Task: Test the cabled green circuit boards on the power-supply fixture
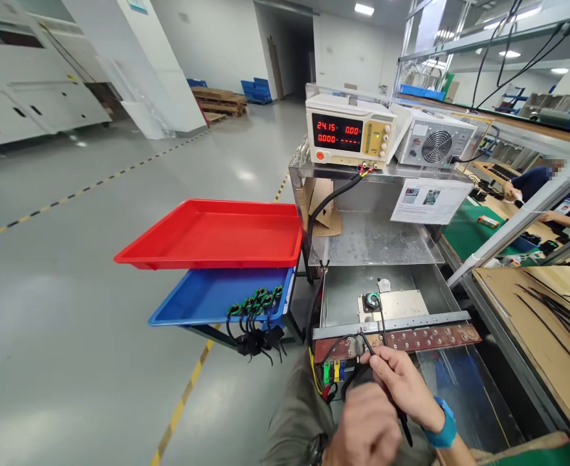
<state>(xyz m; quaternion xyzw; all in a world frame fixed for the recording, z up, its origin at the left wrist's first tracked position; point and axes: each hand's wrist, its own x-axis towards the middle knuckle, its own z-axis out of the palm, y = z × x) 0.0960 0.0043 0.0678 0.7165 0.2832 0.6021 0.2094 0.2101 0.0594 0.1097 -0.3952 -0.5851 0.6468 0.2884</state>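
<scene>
My right hand (404, 382), with a blue band at the wrist, pinches a thin black cable (367, 344) at the front of the metal drawer. My left hand (369, 424) is lower and nearer, smeared by motion. Its fingers look curled, but whether they hold anything is hidden. Just beyond my hands runs a reddish-brown strip (425, 338) with a row of metal studs. Behind it, a round green-and-black part (372, 300) sits on a metal plate (404, 304), its cable coming toward me. Green, yellow and blue connectors (334, 371) lie left of my hands.
A power supply (350, 133) with red digits stands on the metal shelf, beside a grey fan unit (437, 142). At left, a red tray (231, 233) overhangs a blue tray (192, 298) holding several green-ringed cabled parts (253, 304). Co-workers' hands (510, 191) show at right.
</scene>
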